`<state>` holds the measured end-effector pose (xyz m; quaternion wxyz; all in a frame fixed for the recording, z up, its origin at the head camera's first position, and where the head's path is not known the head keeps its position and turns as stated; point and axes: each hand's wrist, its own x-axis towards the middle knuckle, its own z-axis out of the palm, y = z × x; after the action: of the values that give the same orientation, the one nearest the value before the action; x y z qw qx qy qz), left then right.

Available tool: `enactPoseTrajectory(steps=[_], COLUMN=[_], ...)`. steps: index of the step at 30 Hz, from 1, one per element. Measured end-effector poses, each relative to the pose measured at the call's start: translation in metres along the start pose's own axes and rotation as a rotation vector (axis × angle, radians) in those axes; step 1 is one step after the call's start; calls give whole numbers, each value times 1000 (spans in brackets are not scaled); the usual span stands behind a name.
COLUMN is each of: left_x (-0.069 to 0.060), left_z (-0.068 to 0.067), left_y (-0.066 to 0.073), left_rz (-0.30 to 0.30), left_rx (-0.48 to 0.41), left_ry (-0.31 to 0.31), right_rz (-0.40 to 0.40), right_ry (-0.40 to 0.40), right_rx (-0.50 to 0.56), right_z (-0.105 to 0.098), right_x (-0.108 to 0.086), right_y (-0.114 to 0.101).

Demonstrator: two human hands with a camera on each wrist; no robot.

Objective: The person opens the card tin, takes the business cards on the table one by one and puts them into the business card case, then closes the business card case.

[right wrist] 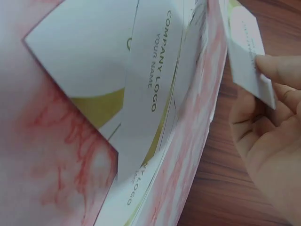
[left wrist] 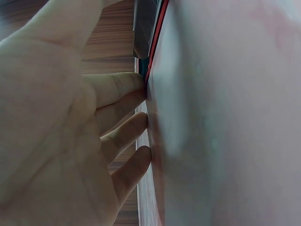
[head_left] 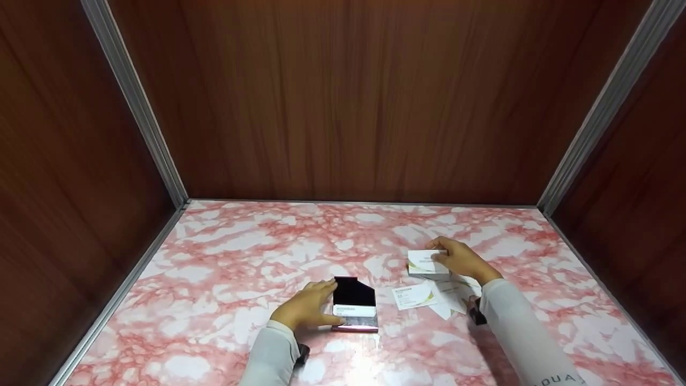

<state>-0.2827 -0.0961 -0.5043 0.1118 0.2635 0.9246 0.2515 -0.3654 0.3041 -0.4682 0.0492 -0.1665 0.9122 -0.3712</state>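
Note:
A metal business card case lies with its black inside showing and a white card in its lower part. My left hand rests at its left side, the thumb by the near end and the other fingers extended along the left edge. In the left wrist view, fingertips touch the tabletop beside the red-edged case. To the right, my right hand pinches a stack of white business cards between thumb and fingers. Below it, several loose business cards overlap on the table.
The table has a red-and-white marbled top. Brown wood-grain panels enclose its back and both sides, with grey metal strips at the corners. Loose cards printed COMPANY LOGO lie close under the right wrist.

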Motion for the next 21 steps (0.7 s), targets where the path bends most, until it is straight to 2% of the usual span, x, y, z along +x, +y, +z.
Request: enactPoseTrajectory(steps=[4, 11, 21], left_x=[-1, 0, -1], left_z=[1, 0, -1], left_y=[0, 0, 0], left_rz=[-4, -10, -9], left_rx=[-5, -12, -3], left_ry=[-4, -7, 3], right_rz=[-17, -35, -123], right_ry=[-2, -45, -73], right_rx=[13, 98, 61], right_z=[2, 6, 25], right_x=[0, 2, 6], right_y=[-3, -11, -33])
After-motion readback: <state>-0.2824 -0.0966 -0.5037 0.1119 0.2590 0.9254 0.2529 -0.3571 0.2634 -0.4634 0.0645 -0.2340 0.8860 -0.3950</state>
